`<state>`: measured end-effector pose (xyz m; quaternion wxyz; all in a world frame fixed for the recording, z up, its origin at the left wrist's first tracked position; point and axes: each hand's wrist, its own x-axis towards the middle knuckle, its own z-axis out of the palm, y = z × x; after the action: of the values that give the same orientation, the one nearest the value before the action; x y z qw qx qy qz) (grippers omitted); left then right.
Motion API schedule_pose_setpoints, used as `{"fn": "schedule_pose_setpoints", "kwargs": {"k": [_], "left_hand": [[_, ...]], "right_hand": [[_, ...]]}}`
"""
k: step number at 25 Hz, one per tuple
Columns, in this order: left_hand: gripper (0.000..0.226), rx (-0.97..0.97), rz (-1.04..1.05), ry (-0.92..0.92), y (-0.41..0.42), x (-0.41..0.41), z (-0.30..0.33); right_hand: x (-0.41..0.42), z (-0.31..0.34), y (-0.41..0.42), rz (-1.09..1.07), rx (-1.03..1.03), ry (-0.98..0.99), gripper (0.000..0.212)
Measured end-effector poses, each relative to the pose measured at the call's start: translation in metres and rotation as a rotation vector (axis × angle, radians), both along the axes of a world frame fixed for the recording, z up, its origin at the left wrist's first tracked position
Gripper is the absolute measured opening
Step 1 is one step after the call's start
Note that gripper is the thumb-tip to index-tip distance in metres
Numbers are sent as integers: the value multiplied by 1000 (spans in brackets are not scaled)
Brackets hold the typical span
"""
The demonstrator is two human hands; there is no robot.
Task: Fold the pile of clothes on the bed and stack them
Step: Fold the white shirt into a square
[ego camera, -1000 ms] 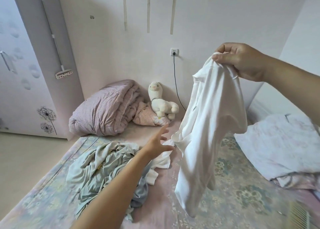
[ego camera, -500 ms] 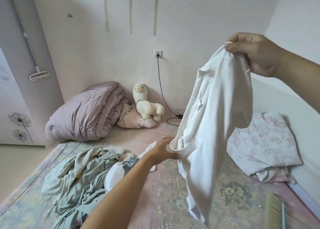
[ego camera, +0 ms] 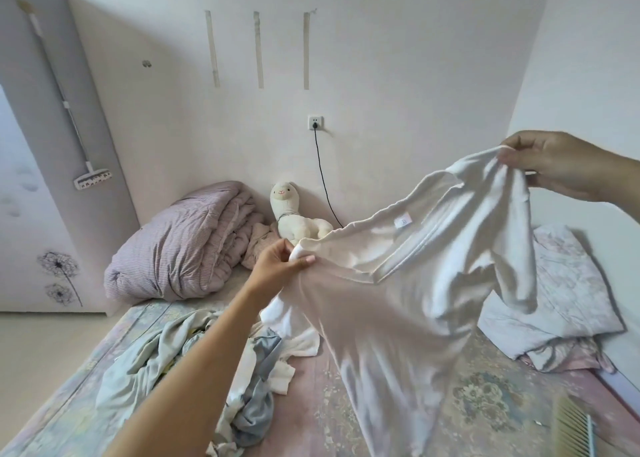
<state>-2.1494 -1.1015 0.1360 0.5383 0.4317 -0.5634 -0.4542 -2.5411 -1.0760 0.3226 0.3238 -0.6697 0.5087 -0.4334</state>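
A white shirt [ego camera: 408, 297] hangs spread in the air above the bed [ego camera: 346, 404], its neckline and label facing me. My right hand [ego camera: 554, 165] pinches one shoulder of it high at the right. My left hand [ego camera: 280, 266] grips the other shoulder lower, near the middle. The shirt's body drapes down and is blurred. A pile of pale green, grey-blue and white clothes [ego camera: 180, 363] lies crumpled on the bed under my left forearm.
A rolled striped quilt [ego camera: 180, 248] and a plush alpaca [ego camera: 294, 217] sit against the far wall. A folded floral bedcover [ego camera: 561, 297] lies at the right. A comb-like brush [ego camera: 571, 425] is at the bed's near right corner. Floor lies left.
My left hand reached to the hanging shirt, took hold of its other shoulder and pulled it left. The shirt went from dangling from my right hand to being stretched between both hands.
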Motion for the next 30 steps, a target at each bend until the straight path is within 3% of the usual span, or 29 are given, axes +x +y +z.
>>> {"fn": "schedule_pose_setpoints", "kwargs": {"k": [5, 14, 18, 22, 26, 30], "left_hand": [[33, -64, 22, -55, 4, 4, 50], [25, -305, 231, -381, -4, -13, 116], [18, -334, 196, -363, -1, -9, 145], [20, -354, 207, -411, 6, -1, 166], [23, -347, 147, -377, 15, 5, 177], [28, -355, 152, -349, 26, -6, 182]], "right_hand": [[-31, -33, -10, -171, -53, 83, 18], [-12, -32, -12, -214, -17, -305, 21], [-8, -24, -3, -171, -43, -35, 3], [-12, -16, 7, -157, -179, 248, 35], [-13, -14, 11, -242, -285, 430, 23], [-12, -9, 13, -195, -324, 78, 16]]}}
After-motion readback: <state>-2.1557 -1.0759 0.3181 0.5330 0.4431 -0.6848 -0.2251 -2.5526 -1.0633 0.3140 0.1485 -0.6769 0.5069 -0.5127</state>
